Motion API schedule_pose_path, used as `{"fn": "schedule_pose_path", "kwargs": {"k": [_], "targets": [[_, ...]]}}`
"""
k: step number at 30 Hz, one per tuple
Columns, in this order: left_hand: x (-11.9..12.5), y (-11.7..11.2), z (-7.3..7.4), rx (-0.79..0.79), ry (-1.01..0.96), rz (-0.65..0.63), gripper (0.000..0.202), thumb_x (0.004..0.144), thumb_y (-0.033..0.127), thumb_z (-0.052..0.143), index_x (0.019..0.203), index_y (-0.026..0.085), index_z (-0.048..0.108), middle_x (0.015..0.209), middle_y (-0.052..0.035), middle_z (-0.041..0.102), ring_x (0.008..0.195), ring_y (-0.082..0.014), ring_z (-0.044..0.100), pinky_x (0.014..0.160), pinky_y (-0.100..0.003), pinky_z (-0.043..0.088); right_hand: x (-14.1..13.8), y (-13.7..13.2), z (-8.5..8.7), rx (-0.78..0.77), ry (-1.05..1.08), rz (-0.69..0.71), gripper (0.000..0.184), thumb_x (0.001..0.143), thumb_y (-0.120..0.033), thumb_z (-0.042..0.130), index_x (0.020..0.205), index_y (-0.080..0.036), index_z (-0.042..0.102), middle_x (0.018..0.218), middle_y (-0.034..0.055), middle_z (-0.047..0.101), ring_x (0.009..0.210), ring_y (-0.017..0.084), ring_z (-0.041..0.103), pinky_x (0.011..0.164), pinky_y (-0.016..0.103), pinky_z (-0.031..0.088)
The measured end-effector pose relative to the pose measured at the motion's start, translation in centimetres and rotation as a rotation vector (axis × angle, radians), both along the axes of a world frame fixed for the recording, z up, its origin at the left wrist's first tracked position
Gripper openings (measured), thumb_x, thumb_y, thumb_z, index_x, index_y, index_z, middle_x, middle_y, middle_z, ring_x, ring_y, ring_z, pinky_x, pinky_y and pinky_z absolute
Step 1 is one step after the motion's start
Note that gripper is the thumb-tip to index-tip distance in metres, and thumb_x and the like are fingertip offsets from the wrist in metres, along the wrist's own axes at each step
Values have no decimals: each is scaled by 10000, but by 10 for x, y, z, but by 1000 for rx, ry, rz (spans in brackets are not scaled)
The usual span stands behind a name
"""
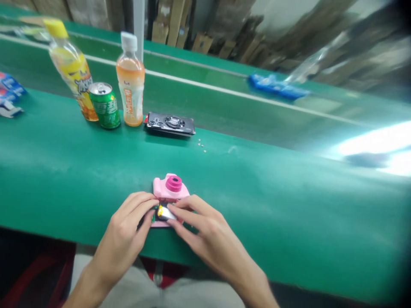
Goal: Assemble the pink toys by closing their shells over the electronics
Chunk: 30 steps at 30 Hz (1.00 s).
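A pink toy camera (159, 187) lies opened on the green table, its front shell with the magenta lens ring (174, 183) facing up. Nearer to me is its other half (159, 223), with a green circuit board (153, 216) and dark parts showing inside. A small silver battery pack (167, 213) with yellow tape at one end sits over this half. My right hand (205, 224) pinches the battery between thumb and fingers. At the left edge of the opened camera, my left hand (126, 226) is closed, fingertips on the casing; fingers partly hide the inside.
Beyond the camera stand a yellow-capped bottle (72, 70), a green can (105, 106) and a white-capped orange drink bottle (130, 81). A dark phone (170, 124) lies beside them, near small crumbs (202, 146). Blue packaging lies at the far left (11, 92) and on the conveyor (276, 87).
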<state>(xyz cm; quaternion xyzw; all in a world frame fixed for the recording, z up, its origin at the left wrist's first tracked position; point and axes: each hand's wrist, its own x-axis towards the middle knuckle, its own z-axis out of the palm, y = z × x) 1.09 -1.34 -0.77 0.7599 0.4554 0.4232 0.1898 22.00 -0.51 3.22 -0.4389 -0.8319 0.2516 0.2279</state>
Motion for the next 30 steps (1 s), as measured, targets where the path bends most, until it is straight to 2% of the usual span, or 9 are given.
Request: {"fn": "schedule_pose_path", "kwargs": {"k": [4,8,13,17,20,24,26,30], "targets": [[-1,0,2,-7,15,-21,297,1006,53,530,1259,190,605,1216,-72,683,1173,-154,621,1048,-273,517,-4,2,3,-64,-38,38,128,1014,-120,589,1072,-161,695,1095,66,619,983,202,627,910,342,534],[-1,0,2,-11,31,-26,302,1006,56,528,1264,196,598,1227,-59,670,1178,-142,609,1079,-254,482,-7,1,5,-75,-71,18,153,989,-73,601,1094,-137,692,1054,68,588,927,194,612,873,335,536],[-7,0,1,-55,101,-105,323,1009,184,578,1331,199,555,1275,-65,638,1263,-177,563,1113,-282,469,-12,-2,2,-35,-122,-50,115,967,-73,641,992,-147,726,919,45,558,825,186,564,734,306,512],[-9,0,-2,-64,153,-124,364,1028,236,552,1389,206,513,1339,-65,603,1289,-172,552,1136,-265,448,-12,-11,-16,63,15,-143,187,1036,-159,570,1127,-139,732,894,41,560,797,168,557,705,283,509],[-6,-1,-5,-32,178,-94,356,1045,280,534,1392,204,514,1351,-67,602,1277,-170,563,1128,-251,447,-11,-21,-29,161,139,-225,255,1043,-270,589,1235,-150,705,926,44,558,783,148,553,694,261,523],[-4,-1,-6,-6,197,-95,395,1042,277,546,1426,196,499,1376,-67,602,1293,-174,563,1149,-255,433,-14,-30,-34,278,32,-223,221,1047,-216,576,1217,-185,713,968,65,572,843,172,562,695,279,535],[-5,-1,-6,-1,189,-94,404,1035,269,562,1427,188,504,1385,-64,601,1296,-168,562,1164,-245,418,-15,-31,-34,281,-37,-211,258,1069,-181,505,1232,-200,704,971,70,577,860,184,565,697,289,542],[-8,0,-6,29,183,-141,383,1023,203,576,1403,177,538,1376,-55,619,1322,-173,540,1181,-259,406,-15,-31,-34,159,-54,-247,335,1091,-174,419,1323,-238,652,976,69,556,890,187,565,726,281,561]]}}
